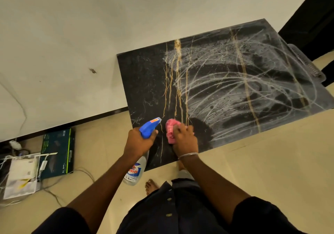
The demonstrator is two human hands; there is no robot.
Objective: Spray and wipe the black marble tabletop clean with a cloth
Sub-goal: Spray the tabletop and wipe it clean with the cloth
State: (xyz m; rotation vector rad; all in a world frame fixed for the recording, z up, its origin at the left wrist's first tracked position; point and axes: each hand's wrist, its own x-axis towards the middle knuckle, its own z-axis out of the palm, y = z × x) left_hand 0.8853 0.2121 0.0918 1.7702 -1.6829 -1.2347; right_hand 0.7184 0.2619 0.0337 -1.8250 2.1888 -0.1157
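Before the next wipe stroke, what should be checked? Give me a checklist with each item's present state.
1. Cloth held: the right hand has the pink cloth in its grip, pressed on the tabletop: ok.
2. Bottle held: the left hand grips the spray bottle at its trigger neck: ok.
3. Nozzle aim: it points over the marble's near left part: ok.
4. Surface clean: white streaks cover the right part: not ok.
5. Liquid left in the bottle: cannot tell.
6. Wipe path free: a clear plastic item lies at the far right edge: cannot tell.
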